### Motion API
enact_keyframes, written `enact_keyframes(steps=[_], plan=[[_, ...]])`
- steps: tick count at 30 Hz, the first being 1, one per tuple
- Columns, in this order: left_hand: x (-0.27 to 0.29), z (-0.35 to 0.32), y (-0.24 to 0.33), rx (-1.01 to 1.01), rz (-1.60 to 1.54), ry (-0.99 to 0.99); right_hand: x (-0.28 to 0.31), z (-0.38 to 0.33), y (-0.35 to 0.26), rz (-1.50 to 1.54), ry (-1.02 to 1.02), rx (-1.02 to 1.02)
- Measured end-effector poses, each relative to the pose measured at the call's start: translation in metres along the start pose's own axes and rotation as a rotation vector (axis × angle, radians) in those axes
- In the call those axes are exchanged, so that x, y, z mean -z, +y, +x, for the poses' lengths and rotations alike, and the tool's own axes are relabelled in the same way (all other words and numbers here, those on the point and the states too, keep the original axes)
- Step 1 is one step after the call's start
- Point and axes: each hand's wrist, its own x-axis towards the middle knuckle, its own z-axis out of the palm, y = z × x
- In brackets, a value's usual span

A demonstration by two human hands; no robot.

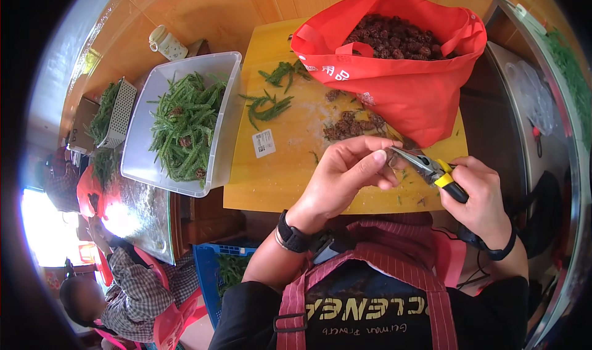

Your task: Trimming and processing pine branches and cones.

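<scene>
Right of centre frame, my left hand [345, 171] pinches a small brown piece (mostly hidden), and my right hand [478, 193] grips pliers [431, 171], tips pointing up-left at it, touching; left hand nearer, approx.

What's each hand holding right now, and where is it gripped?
The right hand holds pliers by the yellow-black handles. The left hand pinches something small at its fingertips, too hidden to identify.

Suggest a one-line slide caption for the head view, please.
Right hand works pliers at something small pinched by left hand, beside a red bag.
</scene>
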Motion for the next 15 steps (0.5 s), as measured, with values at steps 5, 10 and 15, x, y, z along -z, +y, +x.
enact_keyframes(steps=[5,10,15], plan=[[-0.009,0.001,-0.009,-0.194,0.253,0.214,-0.006,0.002,0.002,0.043,0.038,-0.046],[-0.023,0.004,-0.012,-0.492,0.334,0.342,-0.007,0.003,0.003,0.127,-0.064,-0.136],[0.0,0.003,-0.001,-0.085,0.003,0.138,-0.01,0.004,0.005,0.121,-0.01,-0.062]])
